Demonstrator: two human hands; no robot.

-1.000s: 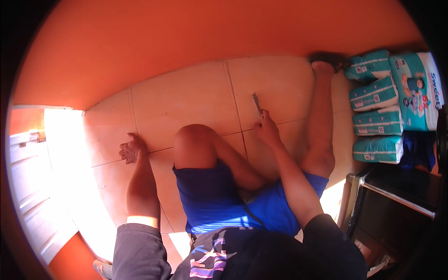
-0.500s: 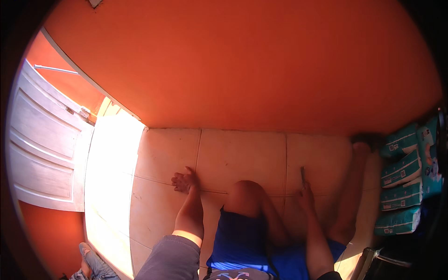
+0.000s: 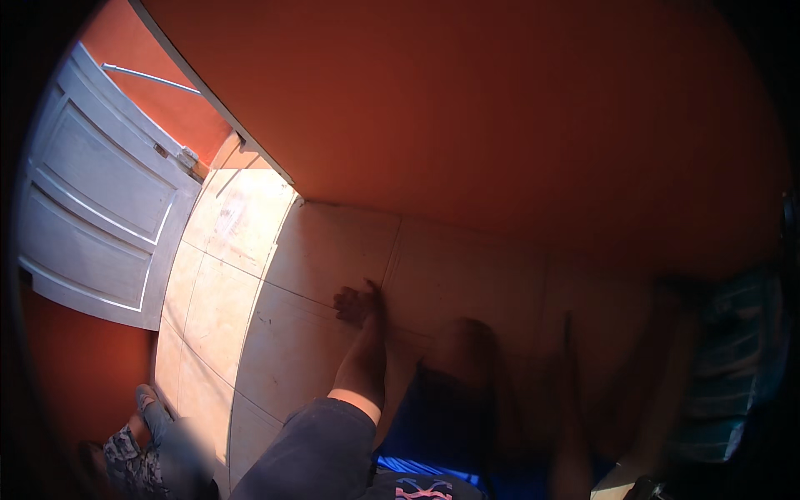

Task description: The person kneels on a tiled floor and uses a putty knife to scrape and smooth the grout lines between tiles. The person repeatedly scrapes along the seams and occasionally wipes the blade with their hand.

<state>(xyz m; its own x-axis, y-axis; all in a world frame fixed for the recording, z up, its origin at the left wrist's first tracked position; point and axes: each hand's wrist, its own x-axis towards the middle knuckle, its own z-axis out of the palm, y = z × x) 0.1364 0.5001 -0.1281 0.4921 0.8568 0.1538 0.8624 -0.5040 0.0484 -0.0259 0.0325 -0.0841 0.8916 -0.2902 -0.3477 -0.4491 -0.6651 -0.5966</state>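
Observation:
My left hand (image 3: 356, 306) is on the tiled floor (image 3: 287, 350), fingers spread and holding nothing. Its arm comes out of a dark grey sleeve (image 3: 308, 442). On the other side of my bent knee (image 3: 467, 342), my right hand (image 3: 562, 368) sits in deep shadow. It grips a thin, dark, narrow object (image 3: 569, 327) that stands up from the fingers; it looks edge-on and too dim to name. Blue shorts (image 3: 433, 417) cover my upper leg.
An orange wall (image 3: 467, 108) rises ahead. To the left, a white panelled door (image 3: 108, 183) stands open beside a sunlit doorway. Another person in patterned clothing (image 3: 137, 458) is at the lower left. Teal packages (image 3: 729, 358) are stacked at the right.
The view has turned left, so the door and the other person show more. The picture is darker on the right. My left hand stays on the floor; my right hand still grips the thin object.

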